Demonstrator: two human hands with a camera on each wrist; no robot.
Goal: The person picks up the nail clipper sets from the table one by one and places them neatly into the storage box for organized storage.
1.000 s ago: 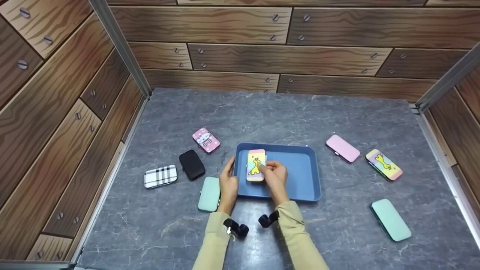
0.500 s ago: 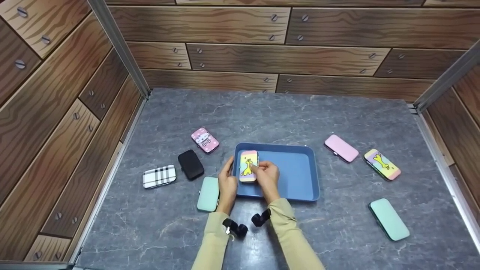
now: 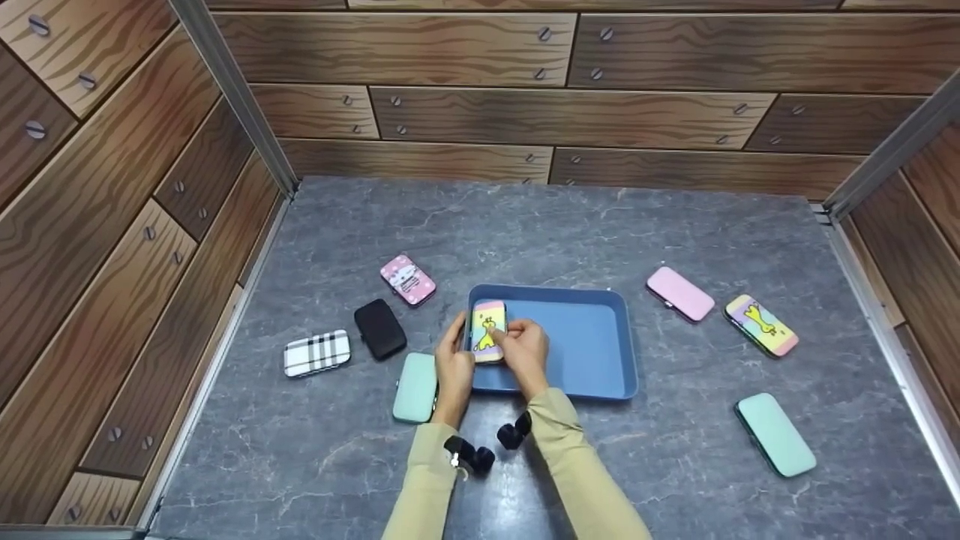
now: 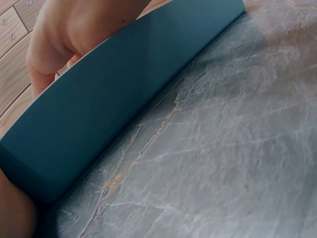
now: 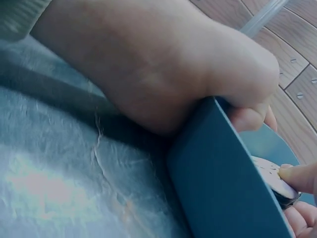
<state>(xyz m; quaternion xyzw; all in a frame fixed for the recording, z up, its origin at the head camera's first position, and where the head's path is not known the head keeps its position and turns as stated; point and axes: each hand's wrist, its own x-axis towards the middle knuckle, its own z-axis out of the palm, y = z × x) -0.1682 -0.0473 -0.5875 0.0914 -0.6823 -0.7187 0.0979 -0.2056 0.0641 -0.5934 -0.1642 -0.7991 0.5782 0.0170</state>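
Note:
My right hand pinches a small giraffe-print clasp case, thumb on its face, at the left end of a shallow blue tray. In the right wrist view the thumb presses the top of the case, behind the tray wall. My left hand holds the tray's left side, fingers along the outside and thumb at the rim. The left wrist view shows the tray's near wall, with the right hand over it. The case's underside is hidden.
Left of the tray lie a pink patterned case, a black case, a plaid case and a mint case. On the right are a pink case, another giraffe case and a mint case. Wood-print walls enclose the surface.
My right hand has moved left with the giraffe-print case, which now sits against the tray's left wall beside my left hand. The left hand stays on the tray's side.

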